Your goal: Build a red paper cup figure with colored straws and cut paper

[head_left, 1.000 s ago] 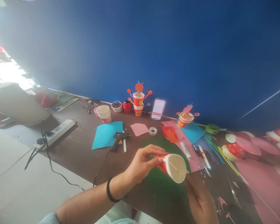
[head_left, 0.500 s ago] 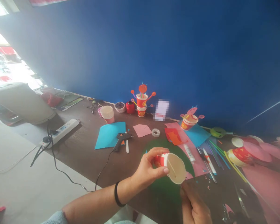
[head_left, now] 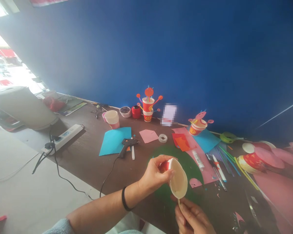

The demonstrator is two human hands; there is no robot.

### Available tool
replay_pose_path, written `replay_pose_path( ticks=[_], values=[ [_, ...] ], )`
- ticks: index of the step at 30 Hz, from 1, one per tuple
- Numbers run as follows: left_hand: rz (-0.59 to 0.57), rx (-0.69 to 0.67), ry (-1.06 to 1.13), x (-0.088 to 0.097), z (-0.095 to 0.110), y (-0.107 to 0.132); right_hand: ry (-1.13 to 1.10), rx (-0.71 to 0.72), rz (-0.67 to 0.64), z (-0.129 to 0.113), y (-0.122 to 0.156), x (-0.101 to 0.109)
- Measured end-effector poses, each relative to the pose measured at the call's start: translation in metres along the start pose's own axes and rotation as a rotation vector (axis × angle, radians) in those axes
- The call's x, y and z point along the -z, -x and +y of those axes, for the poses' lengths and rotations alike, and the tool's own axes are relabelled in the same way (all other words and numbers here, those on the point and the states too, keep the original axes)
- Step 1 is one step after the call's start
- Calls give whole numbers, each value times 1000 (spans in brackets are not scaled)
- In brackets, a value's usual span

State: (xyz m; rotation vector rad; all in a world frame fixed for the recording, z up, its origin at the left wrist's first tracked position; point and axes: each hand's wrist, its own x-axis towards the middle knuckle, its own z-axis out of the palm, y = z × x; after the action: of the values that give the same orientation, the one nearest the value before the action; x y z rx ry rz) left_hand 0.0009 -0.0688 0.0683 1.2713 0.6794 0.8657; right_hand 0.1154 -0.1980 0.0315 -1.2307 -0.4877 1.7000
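1. Left hand (head_left: 157, 170) grips the red paper cup (head_left: 179, 180) between thumb and fingers, tilted above the green mat (head_left: 189, 167)
2. Right hand (head_left: 192, 216) pinches a thin pale strip (head_left: 179, 201), possibly a stick, at the cup's lower rim edge

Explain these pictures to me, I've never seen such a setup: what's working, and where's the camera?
There is no machine: these are a person's two bare hands. One camera worn on the head takes every picture, looking forward and down. The left hand grips a red paper cup, its mouth facing us. The right hand pinches a thin pale strip at the rim; I can't tell what it is. On the table lie a green sheet, a black glue gun, blue paper and a tape roll.
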Motion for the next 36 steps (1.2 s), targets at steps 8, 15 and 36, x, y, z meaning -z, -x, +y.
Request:
replay_pose_path(
  ticks=[8, 15, 36],
  values=[
    [113, -20, -222, -3, 1, -1, 768, 662, 632, 28, -11, 14],
    [101, -11, -324, 0, 0, 0, 491, 350, 359, 9, -6, 2],
    [-97, -123, -357, 13, -1, -7, 64, 70, 69, -12, -2, 5]
  ],
)
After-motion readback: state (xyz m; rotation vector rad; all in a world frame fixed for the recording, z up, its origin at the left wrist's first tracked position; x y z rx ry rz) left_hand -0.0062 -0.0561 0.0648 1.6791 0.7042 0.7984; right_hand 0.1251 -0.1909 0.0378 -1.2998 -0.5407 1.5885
